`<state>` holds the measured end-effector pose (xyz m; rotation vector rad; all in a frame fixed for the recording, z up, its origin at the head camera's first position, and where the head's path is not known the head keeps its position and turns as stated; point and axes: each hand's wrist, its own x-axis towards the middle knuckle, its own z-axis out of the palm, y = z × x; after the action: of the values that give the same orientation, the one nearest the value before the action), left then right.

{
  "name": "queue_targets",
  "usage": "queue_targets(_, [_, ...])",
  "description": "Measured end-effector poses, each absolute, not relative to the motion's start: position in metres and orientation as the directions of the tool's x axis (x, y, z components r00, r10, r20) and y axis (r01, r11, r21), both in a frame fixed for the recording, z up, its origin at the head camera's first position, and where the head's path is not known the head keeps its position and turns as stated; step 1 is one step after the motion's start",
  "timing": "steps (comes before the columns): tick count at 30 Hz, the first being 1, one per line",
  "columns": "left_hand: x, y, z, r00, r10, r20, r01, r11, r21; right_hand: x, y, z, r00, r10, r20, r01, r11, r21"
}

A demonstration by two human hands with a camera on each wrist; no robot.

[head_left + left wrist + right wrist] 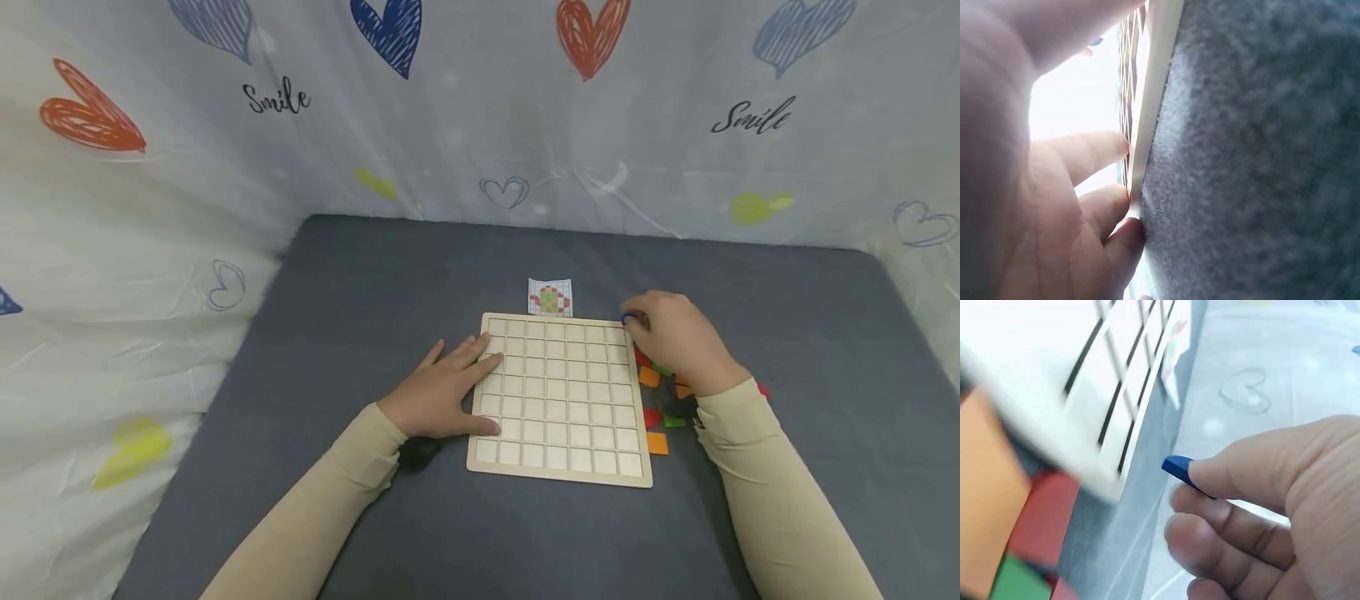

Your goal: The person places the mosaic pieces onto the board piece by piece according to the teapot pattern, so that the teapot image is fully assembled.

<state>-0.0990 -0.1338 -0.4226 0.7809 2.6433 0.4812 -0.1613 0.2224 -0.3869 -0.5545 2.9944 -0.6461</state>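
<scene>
Pale wood makes up the gridded board [558,477], which lies flat on the grey cloth [375,283] near the middle of the head view, its lines of square cells framed by a raised rim. The left hand [448,392] is relaxed and spread along the board's left edge: the thumb and index finger reach over the rim, and the left wrist view shows other fingertips against the side of the frame. The right hand [681,340] grasps a small blue piece [1177,469], pinching it between thumb and fingertips just beside the board's far right corner; the right wrist view shows a gap between piece and corner.

The right edge is the crowded one. Loose pieces lie close along it, among them an orange tile [657,443], a red tile [652,417] and a green tile [674,422], with others partly hidden under the right hand and its cream sleeve [780,492]. Past the far edge, a small pattern card [550,297] sits close to the rim; whether they touch is hard to tell. Beyond the card a strip of grey cloth runs back to the curtain [450,125], printed with hearts. Wider stretches of cloth give room left of the left hand, right of the right sleeve, and between the two forearms on the near side.
</scene>
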Motion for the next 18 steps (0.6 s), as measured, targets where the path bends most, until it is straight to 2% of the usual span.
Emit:
queue_targets(10, [-0.097, -0.132, -0.422, -0.796, 0.562, -0.224, 0.446, 0.795, 0.411, -0.171, 0.19, -0.381, -0.943, -0.331, -0.024, -0.28, 0.832, -0.48])
queue_targets(18, [-0.097, -0.13, -0.422, -0.791, 0.567, -0.231, 0.444, 0.791, 0.421, -0.174, 0.17, -0.384, -0.935, -0.354, -0.003, -0.308, 0.816, -0.489])
